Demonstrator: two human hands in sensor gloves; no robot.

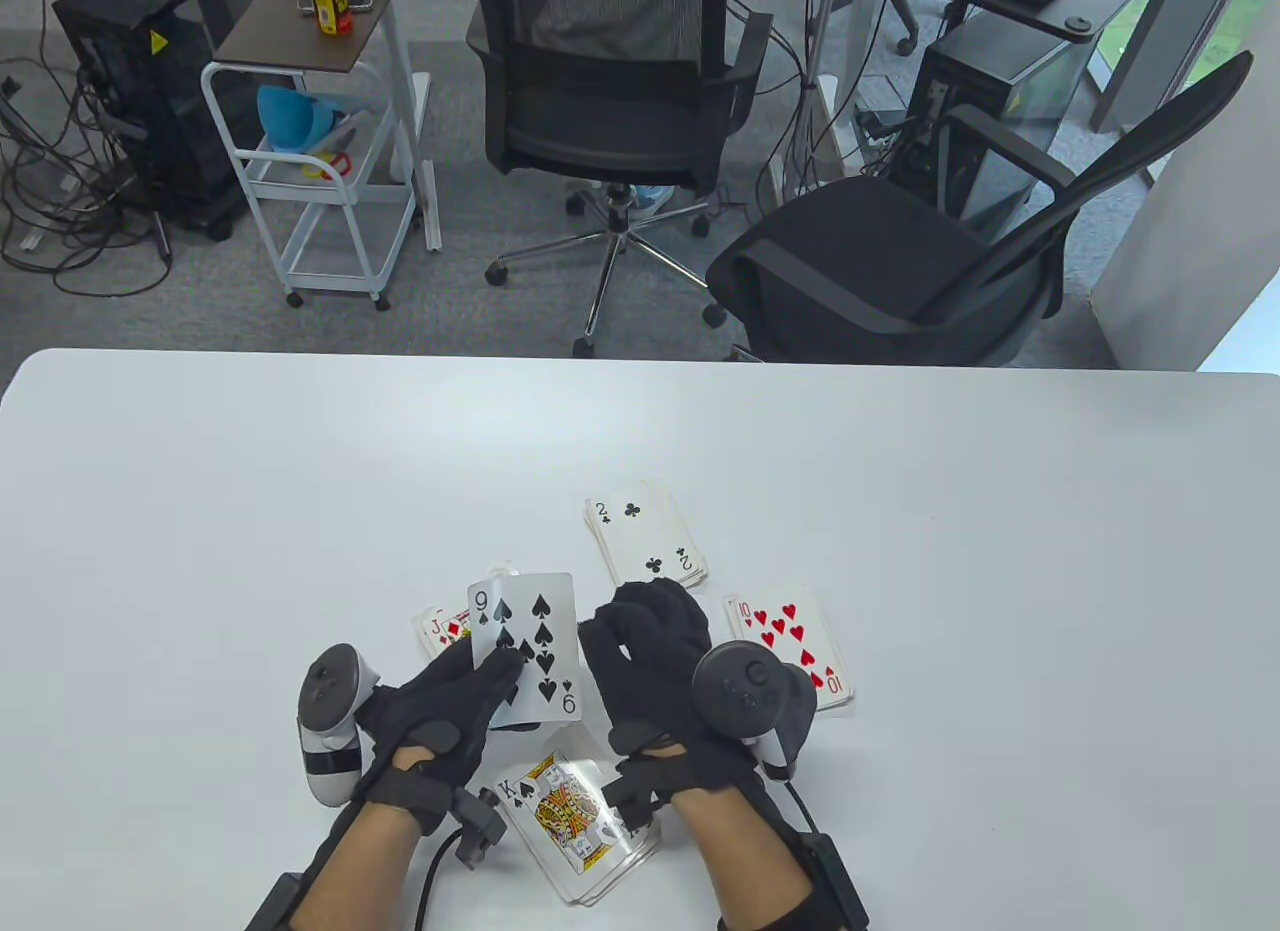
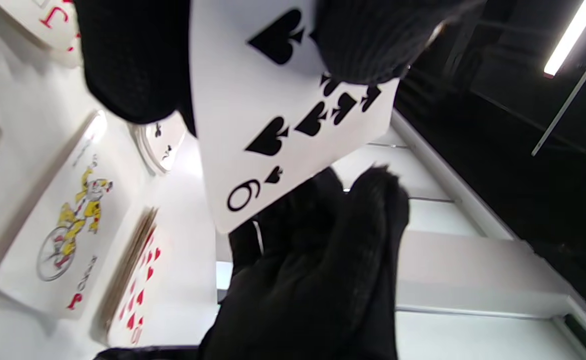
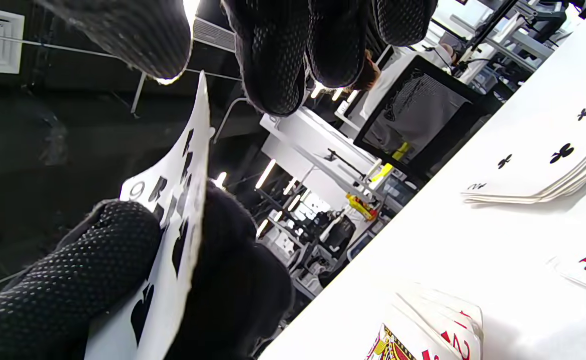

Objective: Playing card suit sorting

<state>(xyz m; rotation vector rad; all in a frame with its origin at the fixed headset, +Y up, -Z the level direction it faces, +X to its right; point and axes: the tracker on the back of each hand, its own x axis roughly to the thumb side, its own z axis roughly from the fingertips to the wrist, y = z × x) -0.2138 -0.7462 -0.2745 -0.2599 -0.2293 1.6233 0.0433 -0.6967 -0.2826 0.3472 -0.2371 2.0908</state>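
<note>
My left hand (image 1: 497, 674) pinches a nine of spades (image 1: 535, 636) by its lower left part and holds it face up above the table. In the left wrist view the card (image 2: 272, 100) sits between thumb and fingers. My right hand (image 1: 628, 639) hovers just right of the card with fingers loosely curled and nothing in them. From the right wrist, the card's edge (image 3: 195, 165) stands below those fingers (image 3: 272, 60), apart from them. Face-up piles lie around: two of clubs (image 1: 645, 541), ten of hearts (image 1: 795, 646), jack of diamonds (image 1: 440, 631).
A thick face-up stack topped by a black king (image 1: 570, 811) lies between my wrists at the near edge of the white table (image 1: 250, 521). A joker (image 2: 67, 235) lies under the held card. Two office chairs (image 1: 880, 261) stand beyond the far edge.
</note>
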